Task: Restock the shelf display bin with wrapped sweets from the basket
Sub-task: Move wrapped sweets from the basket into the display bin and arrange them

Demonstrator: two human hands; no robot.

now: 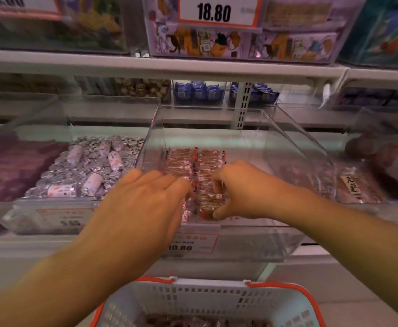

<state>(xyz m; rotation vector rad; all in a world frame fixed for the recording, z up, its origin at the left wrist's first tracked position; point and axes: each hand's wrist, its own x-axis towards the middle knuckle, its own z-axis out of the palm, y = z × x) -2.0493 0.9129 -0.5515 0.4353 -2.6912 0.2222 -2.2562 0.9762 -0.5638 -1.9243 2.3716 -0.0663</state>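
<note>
A clear plastic display bin [294,147] sits on the shelf in front of me. Two rows of brown wrapped sweets [193,161] with red and white ends lie stacked in its left half. My left hand [146,199] reaches over the front rim with straight fingers laid against the left row. My right hand [238,190] curls round a stack of the sweets [207,204] at the front of the right row, thumb under it. Below, a white basket [193,300] with orange trim holds more wrapped sweets [193,323] at its bottom.
A bin of silver-wrapped sweets and white rolls [89,166] stands to the left, and a bin of brown packets [356,187] to the right. A price label reading 10.80 [188,243] is on the bin's front. Upper shelves carry more bins and an 18.80 sign [214,11].
</note>
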